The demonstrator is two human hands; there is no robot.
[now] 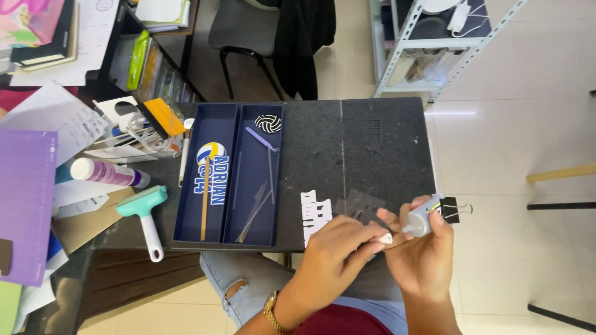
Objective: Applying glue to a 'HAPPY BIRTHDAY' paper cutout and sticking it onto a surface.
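Both hands are seen at the black mat's [372, 149] near edge: a small glue bottle [421, 220] is gripped in the right hand [422, 260], nozzle aimed toward nine o'clock, where a small dark cutout piece [372, 224] is pinched by the left hand [335, 254].

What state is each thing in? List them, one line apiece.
Small grey glue bottle: held tilted in the right hand, white nozzle at the left hand.
Black binder clip: lying on the table edge.
Teal-headed roller: lying flat.
Navy two-compartment tray: open, holding cutouts.
White paper cutout: flat on the dark table.
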